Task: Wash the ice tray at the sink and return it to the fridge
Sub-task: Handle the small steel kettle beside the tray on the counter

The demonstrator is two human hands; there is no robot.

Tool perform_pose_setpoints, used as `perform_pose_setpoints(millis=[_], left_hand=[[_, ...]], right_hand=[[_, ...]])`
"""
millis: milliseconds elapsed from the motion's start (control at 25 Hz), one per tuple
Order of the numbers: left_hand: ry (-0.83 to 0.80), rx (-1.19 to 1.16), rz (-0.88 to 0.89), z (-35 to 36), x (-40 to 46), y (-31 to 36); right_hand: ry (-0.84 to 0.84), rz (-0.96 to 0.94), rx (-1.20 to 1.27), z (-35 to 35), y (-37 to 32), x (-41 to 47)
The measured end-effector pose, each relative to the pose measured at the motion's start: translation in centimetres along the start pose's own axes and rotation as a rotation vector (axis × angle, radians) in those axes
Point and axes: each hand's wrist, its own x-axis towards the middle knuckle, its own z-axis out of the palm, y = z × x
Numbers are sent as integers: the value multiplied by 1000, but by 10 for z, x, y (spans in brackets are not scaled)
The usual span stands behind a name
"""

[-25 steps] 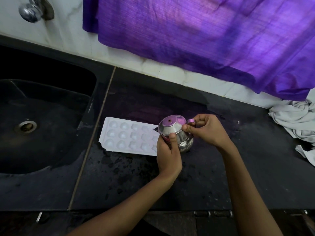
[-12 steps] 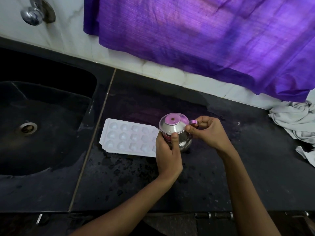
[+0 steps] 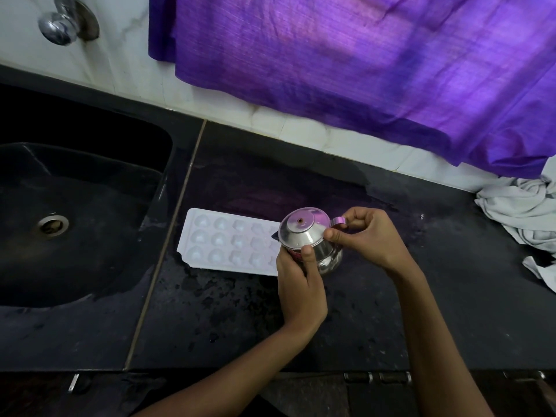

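From the head view, my left hand (image 3: pixel 301 284) wraps around the body of a small steel pot (image 3: pixel 310 242), and my right hand (image 3: pixel 368 236) pinches its lid edge and the handle loop. The ice tray (image 3: pixel 228 240) lies flat on the dark desk (image 3: pixel 228 320), just right of the sink (image 3: pixel 81 224), its near end touching or tucked behind the pot. The desk looks wet, so I judge the pot could slip or tip against the tray and nudge it toward the sink. A red label shows under my left thumb, but I cannot read any writing on it.
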Motion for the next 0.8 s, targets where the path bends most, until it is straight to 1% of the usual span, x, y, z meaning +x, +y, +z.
perform_pose_setpoints(millis=[200, 800], left_hand=[[5, 4, -31, -2, -7, -4], [-23, 60, -95, -3, -10, -1]], right_hand=[[-22, 38, -54, 4, 4, -2], [-52, 52, -112, 3, -2, -6]])
